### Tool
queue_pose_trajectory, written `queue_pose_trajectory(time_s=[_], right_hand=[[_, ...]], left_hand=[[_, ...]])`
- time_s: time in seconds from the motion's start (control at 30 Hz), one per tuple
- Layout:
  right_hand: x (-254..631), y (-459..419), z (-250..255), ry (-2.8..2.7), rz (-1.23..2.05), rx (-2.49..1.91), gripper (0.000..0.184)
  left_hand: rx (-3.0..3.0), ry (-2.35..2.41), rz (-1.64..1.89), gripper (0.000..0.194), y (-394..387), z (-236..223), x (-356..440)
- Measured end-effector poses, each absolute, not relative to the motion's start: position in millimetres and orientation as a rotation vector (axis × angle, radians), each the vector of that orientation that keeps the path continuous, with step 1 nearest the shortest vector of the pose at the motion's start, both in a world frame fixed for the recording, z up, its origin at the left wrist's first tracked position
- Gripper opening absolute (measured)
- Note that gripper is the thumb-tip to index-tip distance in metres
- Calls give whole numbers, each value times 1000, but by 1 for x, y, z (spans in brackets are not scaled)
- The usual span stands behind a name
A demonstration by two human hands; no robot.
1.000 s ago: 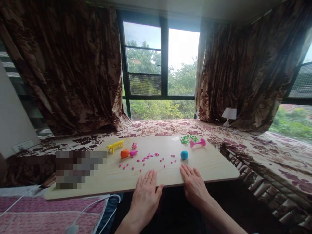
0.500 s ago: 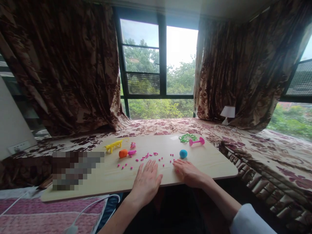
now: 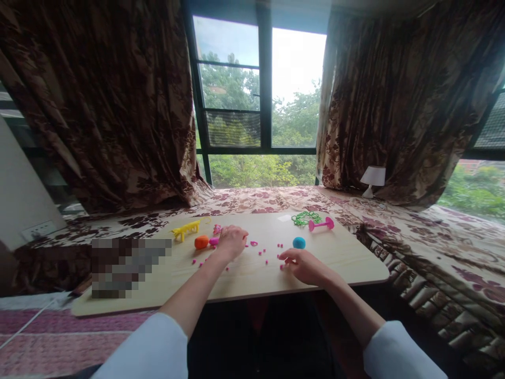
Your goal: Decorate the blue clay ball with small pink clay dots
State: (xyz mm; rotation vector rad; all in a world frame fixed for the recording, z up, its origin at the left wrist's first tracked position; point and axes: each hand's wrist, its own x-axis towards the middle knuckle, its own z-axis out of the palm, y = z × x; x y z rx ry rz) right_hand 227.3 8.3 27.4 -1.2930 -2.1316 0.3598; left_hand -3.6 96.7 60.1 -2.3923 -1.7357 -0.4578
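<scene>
My left hand (image 3: 232,241) reaches out over a light wooden board (image 3: 252,273), fingers curled down among several small pink beads (image 3: 263,251), close to a pink lump (image 3: 214,241) and an orange ball (image 3: 201,242). What its fingers hold is hidden. My right hand (image 3: 303,265) rests nearer the front, fingertips pinched together by a few pink beads just below a blue ball (image 3: 299,242). A yellow toy animal (image 3: 185,230) lies at the back left. A pink dumbbell-shaped piece (image 3: 321,224) and a green coil (image 3: 304,217) lie at the back right.
The board lies across a bed with a brown flowered cover (image 3: 434,247). A blurred patch (image 3: 128,266) covers the board's left end. A small white lamp (image 3: 373,179) stands at the window sill on the right. Dark patterned curtains (image 3: 118,105) hang on both sides.
Both hands have left the board's front edge. My left hand moved far forward and left to the beads by the orange ball; my right hand curled into a pinch near the blue ball.
</scene>
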Motion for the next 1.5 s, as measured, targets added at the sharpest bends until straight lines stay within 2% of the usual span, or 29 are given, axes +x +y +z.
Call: queue_pose_trajectory(time_s=[0.17, 0.4, 0.73, 1.03, 1.23, 1.5], right_hand=[[225, 13, 32, -2077, 298, -1290, 33], [205, 54, 47, -2092, 266, -1399, 19], [139, 121, 34, -2170, 385, -1581, 25], [163, 108, 44, -2156, 528, -1296, 24], [164, 86, 57, -2009, 492, -1099, 13], [174, 63, 61, -1898, 482, -1044, 15]], left_hand=[[-2446, -1843, -403, 28, 115, 63, 10], [-2549, -1846, -400, 28, 112, 63, 1], [-2677, -1857, -502, 28, 87, 41, -14], [-2825, -1962, -1063, 31, 87, 57, -11], [-3093, -1930, -1409, 29, 75, 64, 0], [-3085, -2006, -1796, 24, 58, 62, 3]])
